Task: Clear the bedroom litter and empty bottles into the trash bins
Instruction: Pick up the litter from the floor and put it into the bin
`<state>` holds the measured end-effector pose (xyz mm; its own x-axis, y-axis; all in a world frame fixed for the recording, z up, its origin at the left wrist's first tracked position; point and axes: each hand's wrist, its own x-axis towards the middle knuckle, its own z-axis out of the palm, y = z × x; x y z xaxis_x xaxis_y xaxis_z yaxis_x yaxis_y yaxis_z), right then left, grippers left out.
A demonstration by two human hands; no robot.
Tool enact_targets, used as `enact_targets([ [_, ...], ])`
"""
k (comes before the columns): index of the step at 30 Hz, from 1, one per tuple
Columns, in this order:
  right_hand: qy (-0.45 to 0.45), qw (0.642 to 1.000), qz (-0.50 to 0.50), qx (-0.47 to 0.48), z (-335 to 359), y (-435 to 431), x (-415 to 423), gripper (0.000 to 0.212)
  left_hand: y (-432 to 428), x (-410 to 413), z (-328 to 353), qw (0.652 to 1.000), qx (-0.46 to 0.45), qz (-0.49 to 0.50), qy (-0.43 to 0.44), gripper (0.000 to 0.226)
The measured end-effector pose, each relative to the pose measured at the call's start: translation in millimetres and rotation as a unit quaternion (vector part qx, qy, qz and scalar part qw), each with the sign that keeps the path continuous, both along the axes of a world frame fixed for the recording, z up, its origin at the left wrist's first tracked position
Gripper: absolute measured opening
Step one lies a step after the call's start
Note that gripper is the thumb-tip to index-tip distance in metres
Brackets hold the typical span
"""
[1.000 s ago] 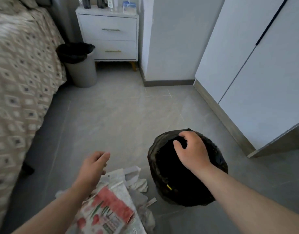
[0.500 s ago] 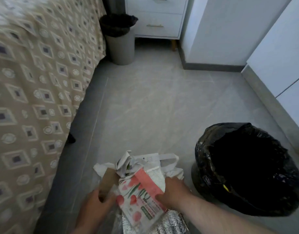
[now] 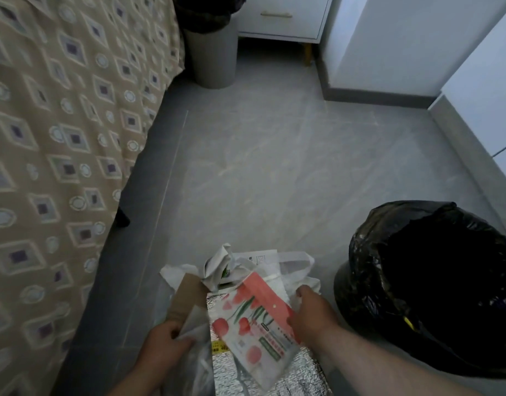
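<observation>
On the floor between bed and bin, a litter pile (image 3: pixel 246 284) is gripped: brown cardboard (image 3: pixel 186 298) by the left hand (image 3: pixel 163 347), a tulip-printed packet (image 3: pixel 257 324) by the right hand (image 3: pixel 312 315). The black-lined trash bin (image 3: pixel 434 284) is stood just right; a grey bin (image 3: pixel 212 50) farther off.

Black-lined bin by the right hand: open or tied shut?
Open. The black liner is folded over the rim and its mouth gapes upward. The inside is too dark to tell how full, beyond a yellow scrap.
</observation>
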<state>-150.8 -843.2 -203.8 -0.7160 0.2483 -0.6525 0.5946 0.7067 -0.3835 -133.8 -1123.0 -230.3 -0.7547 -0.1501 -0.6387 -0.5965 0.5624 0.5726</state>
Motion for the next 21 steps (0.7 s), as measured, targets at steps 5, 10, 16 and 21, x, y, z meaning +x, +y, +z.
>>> enact_targets([
  [5,0.045,0.993,-0.086,-0.067,15,-2,-12,0.021,-8,-9,1,1.000,0.009,-0.028,-0.001,0.014],
  [10,0.092,0.983,-0.101,-0.125,54,-11,-28,0.016,-15,-21,28,0.998,0.011,-0.052,0.025,0.031],
  [16,0.115,0.970,-0.110,-0.185,115,-24,-28,0.010,-13,-34,83,0.994,-0.044,-0.079,0.055,0.029],
  [21,0.148,0.963,-0.065,-0.216,176,-16,-24,0.008,-20,-42,139,0.987,-0.098,-0.079,0.102,0.027],
])
